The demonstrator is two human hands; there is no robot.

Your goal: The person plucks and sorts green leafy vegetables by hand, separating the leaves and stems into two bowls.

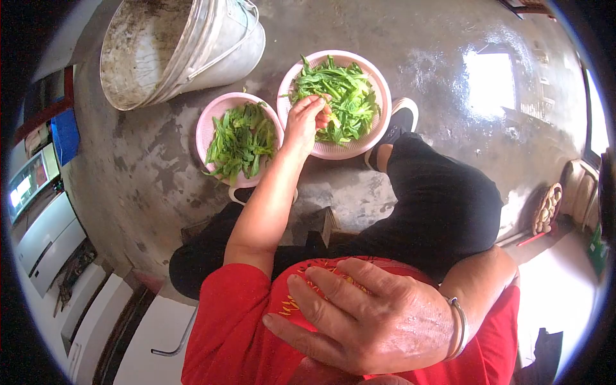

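Observation:
My left hand [308, 119] reaches over the larger pink basket [330, 151], its fingers pinched together on a small yellowish leaf [334, 120]. Green leafy vegetables [350, 90] fill that basket. Beside it on the left, a smaller pink basket [203, 131] holds darker leafy greens [239, 138]. Close to the camera, in front of the red shirt, is my right hand [378, 314], back side up. Its fingers point left and are apart, with nothing seen in them. A bracelet circles that wrist.
A dirty white bucket [224, 54] lies tipped on its side at upper left, on the wet-patched concrete floor [154, 192]. My knees and shoes flank the baskets. White cabinets [48, 237] line the left edge; a woven item [547, 208] stands at the right.

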